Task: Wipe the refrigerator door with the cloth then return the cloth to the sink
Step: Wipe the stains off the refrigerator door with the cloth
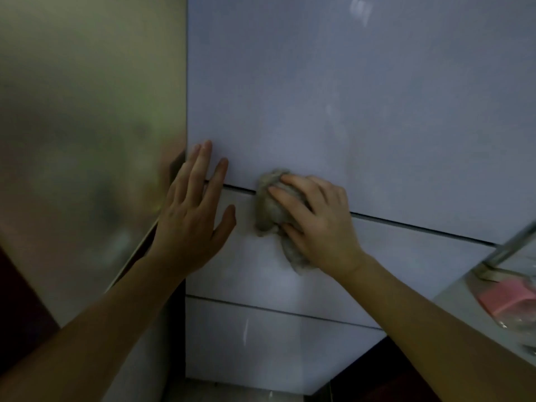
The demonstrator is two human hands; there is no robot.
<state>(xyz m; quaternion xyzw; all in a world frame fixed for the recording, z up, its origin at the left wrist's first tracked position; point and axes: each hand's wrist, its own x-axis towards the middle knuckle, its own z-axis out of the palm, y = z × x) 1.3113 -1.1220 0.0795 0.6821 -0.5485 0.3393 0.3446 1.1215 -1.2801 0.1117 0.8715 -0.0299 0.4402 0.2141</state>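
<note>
Against the refrigerator door [333,111], the right hand [319,224] presses the crumpled grey cloth [271,210] under curled fingers [285,195], straddling the door seam. Left hand [191,216] rests flat, fingers spread, near the door edge. A counter [455,303] holds a pink item [507,300] at right.

No text, label, brand, number or sign can be read anywhere in this view. The pale refrigerator door [348,97] shows only a plain glossy face. The pink packet [510,303] at the right edge is too blurred to show any print.
</note>
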